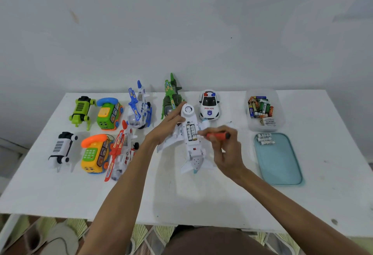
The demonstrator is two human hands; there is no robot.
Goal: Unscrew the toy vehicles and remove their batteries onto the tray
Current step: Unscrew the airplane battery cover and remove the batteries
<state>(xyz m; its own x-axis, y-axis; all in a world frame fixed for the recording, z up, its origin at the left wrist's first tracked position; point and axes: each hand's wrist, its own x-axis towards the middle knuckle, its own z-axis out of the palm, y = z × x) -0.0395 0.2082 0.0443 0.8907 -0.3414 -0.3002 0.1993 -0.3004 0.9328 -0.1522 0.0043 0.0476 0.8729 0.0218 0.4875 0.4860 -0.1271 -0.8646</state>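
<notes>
A modest home room is suggested: a white table under the left hand and right hand, a bare painted wall beyond them, patterned floor tiles below

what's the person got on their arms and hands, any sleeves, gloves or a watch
Nothing worn shows. The left arm and right arm are bare as far as the view reaches, with no sleeve edge in sight. The left hand and right hand have no gloves, and no watch, bracelet or ring can be seen.
</notes>
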